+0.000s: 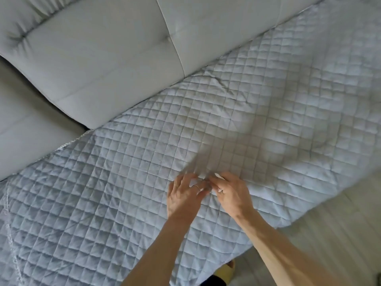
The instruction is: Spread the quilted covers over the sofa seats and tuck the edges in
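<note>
Our left hand (183, 195) and right hand (232, 195) meet, fingertips touching, on the quilted cover (268, 100). The left lies flat with fingers spread; the right is bent at the fabric, and blur hides whether it pinches. We judge the spreading mostly done: the cover lies over the seat, its front edge hanging toward the floor (340, 223). A pucker by the back cushion (92, 58) needs smoothing and tucking. The neighbouring seat (24, 131) is bare, and a yellow slipper (224, 271) shows below.
</note>
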